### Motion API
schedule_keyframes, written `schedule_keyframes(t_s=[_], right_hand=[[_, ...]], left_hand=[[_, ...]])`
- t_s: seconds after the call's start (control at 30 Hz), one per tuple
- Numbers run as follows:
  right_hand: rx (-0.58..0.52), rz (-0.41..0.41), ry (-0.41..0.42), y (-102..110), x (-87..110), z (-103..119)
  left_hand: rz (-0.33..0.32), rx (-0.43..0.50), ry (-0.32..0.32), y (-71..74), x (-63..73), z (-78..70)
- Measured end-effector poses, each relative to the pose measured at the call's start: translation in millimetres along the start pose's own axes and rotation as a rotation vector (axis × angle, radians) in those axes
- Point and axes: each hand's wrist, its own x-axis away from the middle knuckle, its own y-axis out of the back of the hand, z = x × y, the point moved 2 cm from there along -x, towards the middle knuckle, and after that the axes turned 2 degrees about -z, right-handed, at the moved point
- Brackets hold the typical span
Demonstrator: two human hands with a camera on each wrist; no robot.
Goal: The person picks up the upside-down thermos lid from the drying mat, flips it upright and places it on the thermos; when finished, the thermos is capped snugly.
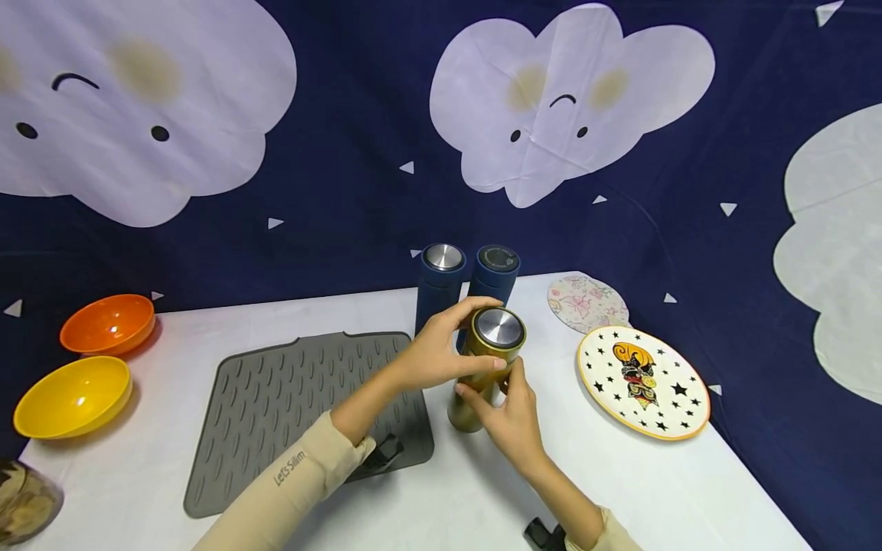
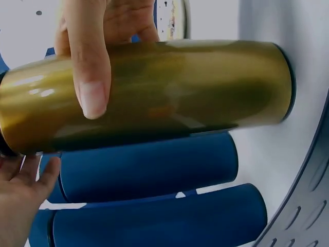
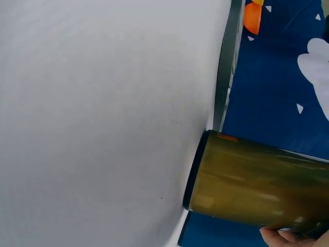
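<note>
A gold thermos (image 1: 466, 413) with a silver-topped lid stands upright between both hands, its base right at the white table. My left hand (image 1: 441, 348) grips it near the top, thumb in front and fingers reaching round behind the lid. Lower down, my right hand (image 1: 515, 421) holds the body, its thumb lying across the gold side in the left wrist view. Just behind are two dark blue thermoses, one with a silver lid top (image 1: 439, 295) and one with a dark lid top (image 1: 494, 282). The gold thermos partly hides the second one.
A grey ridged drying mat (image 1: 296, 413) lies left of the thermoses, under my left forearm. Further left sit an orange bowl (image 1: 110, 325) and a yellow bowl (image 1: 72, 398), with a jar (image 1: 24, 501) at the corner. To the right are a star-patterned plate (image 1: 671, 367) and a round floral mat (image 1: 586, 302).
</note>
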Motion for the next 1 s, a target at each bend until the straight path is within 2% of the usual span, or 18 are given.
schedule_keyframes(t_s=[0.07,0.17,0.23,0.27,0.33,0.43,0.5,0.57,0.63,0.7,0.77,0.87,0.93,1.0], right_hand=[[0.002,0.000,0.007,-0.1,0.0,0.0],[0.009,0.000,-0.001,-0.8,-0.2,0.0],[0.008,0.002,-0.013,-1.0,0.2,-0.6],[0.006,0.003,-0.023,-1.0,0.3,-0.8],[0.002,0.008,-0.033,-1.2,0.5,-1.5],[-0.002,0.006,-0.027,-0.9,0.7,-1.5],[-0.008,0.009,-0.015,-0.9,0.7,-1.2],[-0.009,0.005,-0.009,-0.2,1.1,-1.7],[-0.009,0.006,-0.013,-0.2,1.3,-2.5],[-0.002,0.003,-0.013,-0.4,1.5,-2.7],[-0.004,0.001,-0.012,-0.4,1.5,-2.9],[-0.008,0.001,-0.002,-0.6,1.0,-2.7],[-0.009,0.005,-0.001,-0.8,0.6,-3.0],[-0.005,0.005,-0.008,-0.9,0.5,-3.5]], left_hand=[[0.012,0.012,-0.006,-0.7,0.2,-0.5],[0.059,0.110,0.001,0.2,-1.0,1.8],[0.079,0.161,0.023,-0.5,-1.8,3.8],[0.070,0.152,0.038,-1.6,-1.9,4.4],[0.015,0.093,0.061,-6.1,-2.2,4.5],[-0.122,-0.059,0.102,-14.3,-1.9,3.1],[-0.169,-0.078,0.091,-17.8,-2.6,2.9],[-0.151,-0.007,0.069,-18.7,-3.1,3.6],[-0.085,0.101,0.042,-17.5,-3.9,5.6],[-0.034,0.178,0.049,-15.5,-3.7,7.5],[-0.043,0.147,0.062,-14.1,-3.5,8.3],[-0.107,0.060,0.071,-13.2,-3.3,7.3],[-0.117,0.066,0.045,-12.5,-3.5,6.1],[-0.079,0.125,0.009,-12.1,-3.5,5.0]])
